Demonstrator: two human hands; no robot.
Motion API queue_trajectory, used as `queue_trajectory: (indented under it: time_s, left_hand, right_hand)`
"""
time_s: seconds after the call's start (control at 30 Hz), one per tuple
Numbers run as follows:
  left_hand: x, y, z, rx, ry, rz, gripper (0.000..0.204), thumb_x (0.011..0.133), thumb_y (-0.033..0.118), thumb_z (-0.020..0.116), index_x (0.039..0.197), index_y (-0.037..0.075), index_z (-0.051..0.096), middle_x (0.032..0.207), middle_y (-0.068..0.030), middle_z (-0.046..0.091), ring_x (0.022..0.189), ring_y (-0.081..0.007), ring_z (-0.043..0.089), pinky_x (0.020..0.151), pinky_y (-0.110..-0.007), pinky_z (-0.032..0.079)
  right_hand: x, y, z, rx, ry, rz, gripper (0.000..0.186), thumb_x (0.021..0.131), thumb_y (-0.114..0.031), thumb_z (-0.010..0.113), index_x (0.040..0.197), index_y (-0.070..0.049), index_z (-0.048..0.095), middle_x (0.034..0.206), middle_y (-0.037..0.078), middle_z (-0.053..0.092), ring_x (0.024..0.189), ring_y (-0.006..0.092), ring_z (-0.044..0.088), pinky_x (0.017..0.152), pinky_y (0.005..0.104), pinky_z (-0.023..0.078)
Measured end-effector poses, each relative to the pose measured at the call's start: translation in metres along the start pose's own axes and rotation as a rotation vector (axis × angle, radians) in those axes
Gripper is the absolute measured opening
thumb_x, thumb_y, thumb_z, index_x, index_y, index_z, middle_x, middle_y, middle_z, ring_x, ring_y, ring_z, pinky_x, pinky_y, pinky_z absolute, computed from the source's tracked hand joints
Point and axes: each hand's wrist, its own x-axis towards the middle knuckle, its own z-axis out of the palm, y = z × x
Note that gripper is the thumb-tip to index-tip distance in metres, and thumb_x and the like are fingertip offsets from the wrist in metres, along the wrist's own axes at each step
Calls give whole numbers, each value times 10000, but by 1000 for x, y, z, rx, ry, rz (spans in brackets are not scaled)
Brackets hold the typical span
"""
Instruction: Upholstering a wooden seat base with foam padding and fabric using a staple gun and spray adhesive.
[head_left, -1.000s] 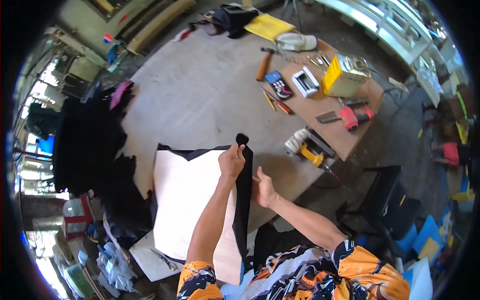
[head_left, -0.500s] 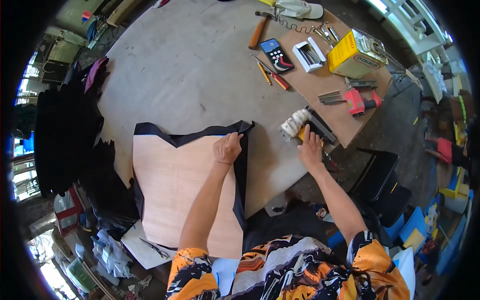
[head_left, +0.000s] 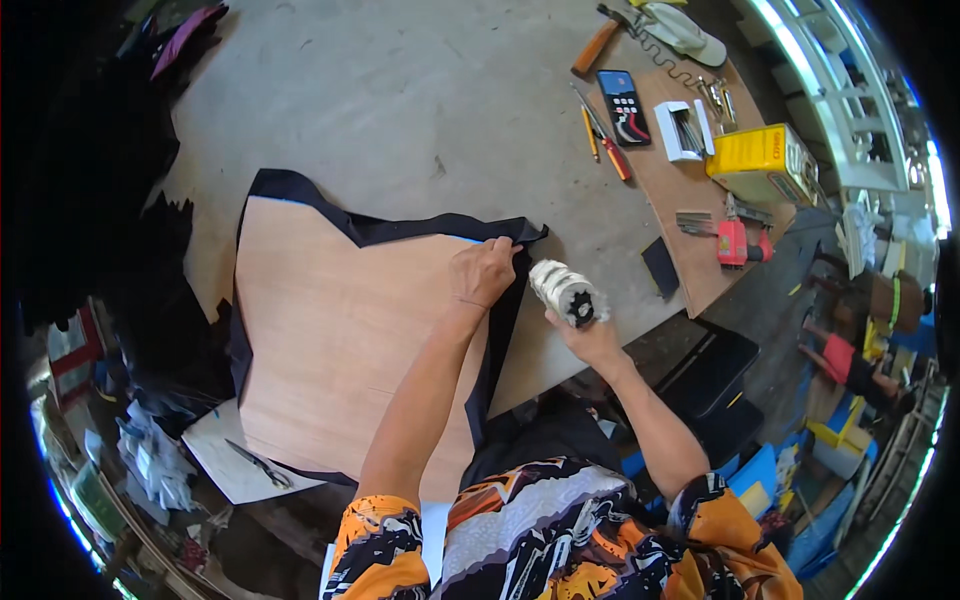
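Note:
My left hand [head_left: 483, 270] is closed on the black fabric [head_left: 395, 228] folded over the top right corner of a pale, notched plywood panel [head_left: 340, 350]. The fabric borders the panel along several sides. To the right of that corner, my right hand [head_left: 592, 342] grips a pneumatic gun [head_left: 562, 288] with a white wrapped body, raised beside the fabric edge; the body hides much of its handle and my fingers. Scissors [head_left: 258, 462] lie on a pale sheet at the panel's lower left.
On the large grey table [head_left: 380, 90], black material [head_left: 100, 200] is piled left. At right, a brown board [head_left: 660, 200] carries a phone [head_left: 622, 108], yellow tin [head_left: 750, 155] and red stapler [head_left: 742, 245]. A hammer [head_left: 598, 42] lies behind; a black chair [head_left: 705, 375] stands below the table edge.
My right hand left the fabric edge, took hold of the gun on the table, and lifted it leftward toward the panel's corner. My left hand stayed on that corner.

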Motion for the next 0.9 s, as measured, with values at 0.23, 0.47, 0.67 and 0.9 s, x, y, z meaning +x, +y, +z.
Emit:
queue_trajectory:
  time_s: [0.23, 0.47, 0.67, 0.9]
  left_hand:
    - [-1, -1, 1, -49, -41, -41, 209, 901, 225, 754, 795, 126, 604, 675, -22, 656, 536, -256, 618, 488, -373, 444]
    - [-1, -2, 2, -98, -46, -22, 229, 904, 231, 751, 784, 120, 591, 671, -24, 652, 529, -255, 610, 485, -379, 442]
    - [4, -2, -1, -132, -29, -23, 244, 905, 233, 749, 765, 120, 583, 667, -24, 648, 526, -256, 605, 480, -380, 434]
    - [1, -3, 1, -115, -6, -16, 266, 907, 237, 754, 749, 120, 575, 638, -29, 644, 514, -257, 600, 479, -377, 430]
  right_hand:
    - [20, -5, 2, -188, -76, 48, 365, 856, -208, 803, 1174, -38, 744, 1082, 127, 795, 943, 323, 757, 792, 397, 578]
    - [14, -12, 3, -237, -69, 97, 358, 849, -202, 801, 1171, -56, 747, 1102, 112, 796, 948, 317, 757, 794, 395, 575]
    - [11, -24, 10, -229, -101, 58, 372, 838, -231, 804, 1168, -68, 746, 1050, 132, 796, 915, 367, 748, 766, 419, 575]
    - [2, -13, -8, -469, -136, 141, 380, 865, -195, 785, 1195, -18, 716, 1068, 160, 774, 945, 380, 735, 786, 428, 572]
